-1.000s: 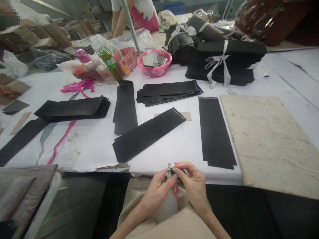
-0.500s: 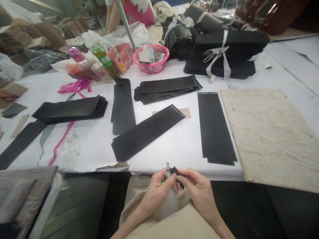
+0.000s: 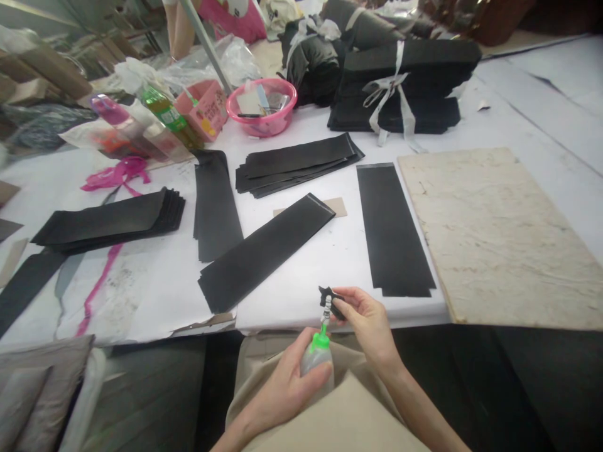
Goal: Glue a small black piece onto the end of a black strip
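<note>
At the near table edge, the left hand (image 3: pixel 287 389) is closed around a squeeze bottle (image 3: pixel 316 358), nozzle upright, while the right hand (image 3: pixel 367 320) pinches a small black piece (image 3: pixel 331 297) touching the nozzle tip, directly above the bottle.

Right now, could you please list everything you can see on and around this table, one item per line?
Squeeze bottle: one, translucent, green nozzle, in the left hand.
Small black piece: one, at the nozzle tip, pinched by the right hand.
Black strips: two single ones, plus stacks, on the white table.
Tied black bundles: at least two, far side.
Beige board: one, right.
Pink basin: one, far middle.
Pink ribbon: one, left.
Green-labelled bottle: one, far left.
Another person: one, far edge.
Left hand: grips the bottle.
Right hand: holds the black piece.
</note>
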Action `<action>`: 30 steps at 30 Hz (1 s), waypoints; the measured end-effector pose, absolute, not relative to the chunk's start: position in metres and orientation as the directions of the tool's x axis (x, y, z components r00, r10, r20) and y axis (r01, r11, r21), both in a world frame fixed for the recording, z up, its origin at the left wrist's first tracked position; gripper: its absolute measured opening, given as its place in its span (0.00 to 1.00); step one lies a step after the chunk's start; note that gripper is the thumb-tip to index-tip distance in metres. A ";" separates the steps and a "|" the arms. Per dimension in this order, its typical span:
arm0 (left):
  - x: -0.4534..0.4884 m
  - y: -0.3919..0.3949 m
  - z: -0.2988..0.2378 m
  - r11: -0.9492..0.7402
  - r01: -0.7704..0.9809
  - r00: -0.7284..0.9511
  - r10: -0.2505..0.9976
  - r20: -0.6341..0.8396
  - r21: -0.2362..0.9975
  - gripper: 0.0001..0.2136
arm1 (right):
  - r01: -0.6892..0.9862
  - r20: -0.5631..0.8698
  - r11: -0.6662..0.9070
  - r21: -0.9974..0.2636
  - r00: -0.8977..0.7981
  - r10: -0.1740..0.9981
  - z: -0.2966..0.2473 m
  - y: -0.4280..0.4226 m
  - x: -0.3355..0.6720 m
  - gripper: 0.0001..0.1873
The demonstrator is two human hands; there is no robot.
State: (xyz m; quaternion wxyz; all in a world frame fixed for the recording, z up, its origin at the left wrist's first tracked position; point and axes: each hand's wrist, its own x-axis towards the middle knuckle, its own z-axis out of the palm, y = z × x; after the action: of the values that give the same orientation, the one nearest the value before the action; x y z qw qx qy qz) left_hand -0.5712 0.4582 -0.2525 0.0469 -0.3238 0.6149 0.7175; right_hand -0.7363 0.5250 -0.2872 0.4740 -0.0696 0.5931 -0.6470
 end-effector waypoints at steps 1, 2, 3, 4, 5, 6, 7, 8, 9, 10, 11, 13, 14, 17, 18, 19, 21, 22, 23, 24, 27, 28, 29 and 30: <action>-0.573 0.456 -0.251 -0.223 -0.460 -0.786 -0.347 -0.511 0.860 0.18 | 0.538 -0.477 0.147 -0.830 -0.548 -0.688 -0.289 0.525 -0.737 0.16; -0.574 0.454 -0.250 -0.206 -0.455 -0.792 -0.352 -0.499 0.867 0.18 | 0.544 -0.482 0.142 -0.827 -0.554 -0.679 -0.290 0.525 -0.738 0.16; -0.576 0.451 -0.249 -0.195 -0.453 -0.796 -0.350 -0.493 0.870 0.18 | 0.550 -0.486 0.139 -0.824 -0.557 -0.673 -0.291 0.526 -0.739 0.16; -0.578 0.449 -0.247 -0.198 -0.455 -0.797 -0.344 -0.496 0.868 0.18 | 0.555 -0.492 0.140 -0.820 -0.558 -0.669 -0.291 0.526 -0.740 0.17; -0.579 0.447 -0.245 -0.213 -0.460 -0.793 -0.340 -0.506 0.862 0.19 | 0.560 -0.500 0.145 -0.815 -0.556 -0.664 -0.292 0.527 -0.741 0.17; -0.580 0.445 -0.243 -0.237 -0.467 -0.783 -0.338 -0.523 0.852 0.19 | 0.563 -0.510 0.154 -0.812 -0.556 -0.657 -0.292 0.528 -0.742 0.18; -0.580 0.443 -0.241 -0.264 -0.476 -0.771 -0.333 -0.543 0.839 0.20 | 0.561 -0.518 0.166 -0.811 -0.557 -0.649 -0.293 0.528 -0.742 0.18; -0.580 0.442 -0.240 -0.293 -0.488 -0.759 -0.323 -0.565 0.823 0.20 | 0.557 -0.525 0.177 -0.811 -0.561 -0.640 -0.293 0.529 -0.743 0.18; -0.580 0.441 -0.238 -0.320 -0.500 -0.747 -0.311 -0.588 0.805 0.20 | 0.552 -0.528 0.184 -0.813 -0.568 -0.631 -0.293 0.529 -0.743 0.18; -0.580 0.440 -0.237 -0.347 -0.513 -0.737 -0.291 -0.610 0.785 0.20 | 0.549 -0.528 0.183 -0.816 -0.576 -0.624 -0.293 0.530 -0.743 0.18; -0.580 0.440 -0.236 -0.375 -0.523 -0.727 -0.272 -0.630 0.765 0.20 | 0.548 -0.525 0.177 -0.817 -0.583 -0.620 -0.292 0.530 -0.743 0.18; -0.581 0.439 -0.234 -0.441 -0.531 -0.711 -0.232 -0.663 0.724 0.21 | 0.550 -0.519 0.164 -0.819 -0.587 -0.621 -0.292 0.530 -0.744 0.16; -0.581 0.439 -0.233 -0.475 -0.530 -0.704 -0.217 -0.677 0.703 0.21 | 0.549 -0.517 0.164 -0.820 -0.584 -0.626 -0.292 0.530 -0.744 0.16; -0.583 0.440 -0.230 -0.567 -0.522 -0.676 -0.182 -0.715 0.638 0.20 | 0.545 -0.519 0.182 -0.818 -0.563 -0.644 -0.294 0.530 -0.745 0.16; -0.584 0.440 -0.229 -0.592 -0.517 -0.667 -0.173 -0.724 0.618 0.19 | 0.546 -0.520 0.186 -0.817 -0.557 -0.648 -0.295 0.531 -0.745 0.16; -0.584 0.440 -0.228 -0.615 -0.512 -0.660 -0.164 -0.733 0.599 0.18 | 0.548 -0.522 0.189 -0.815 -0.552 -0.650 -0.296 0.531 -0.745 0.17; -0.585 0.439 -0.225 -0.649 -0.508 -0.649 -0.144 -0.747 0.567 0.17 | 0.558 -0.532 0.195 -0.807 -0.542 -0.651 -0.299 0.532 -0.744 0.17; -0.585 0.439 -0.224 -0.658 -0.509 -0.645 -0.135 -0.752 0.555 0.16 | 0.565 -0.538 0.197 -0.801 -0.536 -0.650 -0.300 0.533 -0.744 0.18; -0.586 0.438 -0.222 -0.664 -0.514 -0.641 -0.123 -0.757 0.543 0.15 | 0.572 -0.542 0.197 -0.796 -0.531 -0.652 -0.302 0.533 -0.744 0.18; -0.587 0.437 -0.220 -0.667 -0.521 -0.637 -0.111 -0.763 0.532 0.15 | 0.578 -0.544 0.195 -0.792 -0.525 -0.655 -0.303 0.534 -0.744 0.19; -0.593 0.435 -0.214 -0.670 -0.534 -0.618 -0.108 -0.778 0.517 0.15 | 0.601 -0.545 0.181 -0.778 -0.502 -0.671 -0.305 0.535 -0.745 0.18; -0.595 0.435 -0.212 -0.670 -0.537 -0.612 -0.109 -0.783 0.513 0.15 | 0.610 -0.547 0.178 -0.772 -0.495 -0.675 -0.305 0.535 -0.745 0.18; -0.597 0.435 -0.211 -0.669 -0.541 -0.605 -0.111 -0.789 0.509 0.15 | 0.619 -0.551 0.177 -0.765 -0.487 -0.677 -0.305 0.535 -0.745 0.18; -0.598 0.435 -0.210 -0.668 -0.546 -0.599 -0.111 -0.793 0.506 0.15 | 0.628 -0.556 0.175 -0.758 -0.482 -0.677 -0.305 0.535 -0.746 0.19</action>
State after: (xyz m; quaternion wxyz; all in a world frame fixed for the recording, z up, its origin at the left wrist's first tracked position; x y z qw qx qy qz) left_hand -0.5984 0.4350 -0.2096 0.1346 -0.4272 0.3846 0.8071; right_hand -0.7458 0.5349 -0.3048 0.5083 -0.0212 0.5738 -0.6418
